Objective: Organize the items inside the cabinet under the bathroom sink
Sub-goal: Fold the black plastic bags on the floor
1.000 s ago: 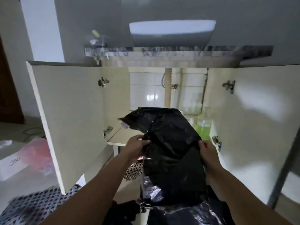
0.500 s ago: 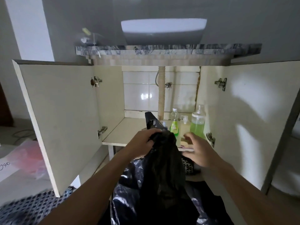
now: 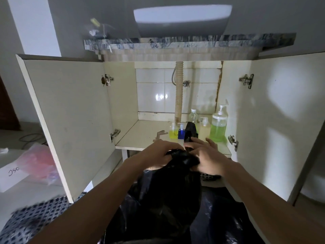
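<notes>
Cream cabinet shelf (image 3: pixel 140 136) | tiled back wall (image 3: pixel 154 92) | both hands' fingers (image 3: pixel 191 148) pinching black bag (image 3: pixel 168 191)

Bottles (image 3: pixel 218 125) stand at the far right of the cabinet shelf (image 3: pixel 140 136), right of the drain hose (image 3: pixel 179 92). Both hands (image 3: pixel 182 155) hold a plastic bag (image 3: pixel 168 194) before the shelf's near edge, between the open doors (image 3: pixel 70 120).

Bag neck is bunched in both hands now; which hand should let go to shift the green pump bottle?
Right. The right hand lies just in front of the green pump bottle; the left hand grips the black bag farther away.
</notes>
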